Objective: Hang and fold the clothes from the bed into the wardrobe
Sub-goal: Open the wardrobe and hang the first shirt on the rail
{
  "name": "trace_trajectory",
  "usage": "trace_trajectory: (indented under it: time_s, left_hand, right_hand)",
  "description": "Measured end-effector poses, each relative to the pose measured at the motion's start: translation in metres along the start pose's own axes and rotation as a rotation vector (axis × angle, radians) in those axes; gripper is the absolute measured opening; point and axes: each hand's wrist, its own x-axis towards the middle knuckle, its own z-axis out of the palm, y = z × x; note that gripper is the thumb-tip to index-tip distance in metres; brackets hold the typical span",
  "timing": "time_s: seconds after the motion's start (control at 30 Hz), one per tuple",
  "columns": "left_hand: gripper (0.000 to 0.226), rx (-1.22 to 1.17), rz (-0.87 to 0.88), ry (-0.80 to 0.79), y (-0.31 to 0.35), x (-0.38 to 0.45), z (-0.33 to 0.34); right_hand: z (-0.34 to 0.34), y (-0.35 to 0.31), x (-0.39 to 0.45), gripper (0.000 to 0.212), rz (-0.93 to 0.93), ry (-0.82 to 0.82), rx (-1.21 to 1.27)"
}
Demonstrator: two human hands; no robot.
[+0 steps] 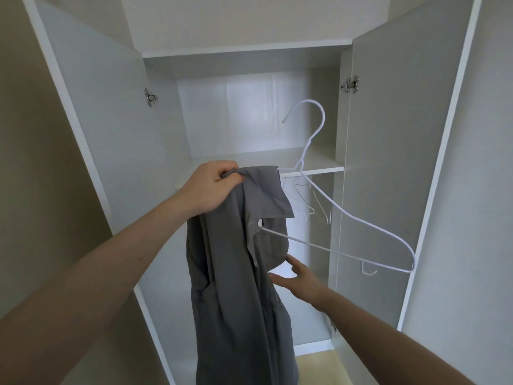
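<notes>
I pinch the grey shirt [236, 259] by its collar in my left hand [211, 187] before the open wardrobe [249, 112], one arm of the white hanger [347, 215] inside it, while my right hand [299, 279], fingers straight and spread, touches the cloth, likely to open the other shoulder.

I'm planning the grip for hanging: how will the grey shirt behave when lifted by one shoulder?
Probably floppy: the grey shirt droops in long folds below the left hand pinching its collar. Likely light, since one pinch carries it. It may slide off the white hanger, only half threaded.
</notes>
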Motion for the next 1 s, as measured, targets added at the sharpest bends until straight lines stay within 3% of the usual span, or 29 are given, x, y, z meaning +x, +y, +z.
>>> trace_trajectory:
  time_s: [0.07,0.13,0.23,0.37,0.53,0.63,0.73,0.9,1.0]
  left_hand:
    - [0.040,-0.007,-0.017,0.007,-0.001,-0.002,-0.006]
    - [0.039,0.008,-0.026,0.011,-0.006,-0.005,-0.013]
    - [0.038,0.088,-0.035,0.005,-0.020,-0.011,-0.025]
    - [0.039,0.262,-0.034,-0.034,-0.047,-0.024,-0.026]
    - [0.042,0.519,0.009,-0.110,-0.075,-0.031,-0.006]
    - [0.034,0.552,-0.106,-0.121,-0.086,-0.030,0.009]
    - [0.038,0.409,-0.277,-0.107,-0.098,-0.024,0.024]
    - [0.045,0.152,-0.402,-0.015,-0.102,-0.022,0.036]
    - [0.041,0.085,-0.400,-0.009,-0.092,-0.020,0.045]
  right_hand:
    - [-0.004,0.003,0.004,0.033,-0.045,-0.055,-0.031]
    - [-0.013,0.010,0.005,0.011,-0.079,-0.038,0.032]
    - [-0.048,0.012,0.001,0.011,-0.078,0.174,0.184]
    - [-0.116,-0.015,-0.007,0.037,-0.078,0.388,0.215]
    - [-0.162,-0.084,-0.019,0.020,-0.200,0.502,0.205]
    - [-0.158,-0.128,-0.029,0.015,-0.322,0.450,0.257]
    - [-0.127,-0.148,-0.041,0.016,-0.376,0.326,0.255]
    - [-0.056,-0.127,-0.059,0.012,-0.242,0.102,0.256]
    - [-0.016,-0.106,-0.054,0.008,-0.241,-0.009,0.070]
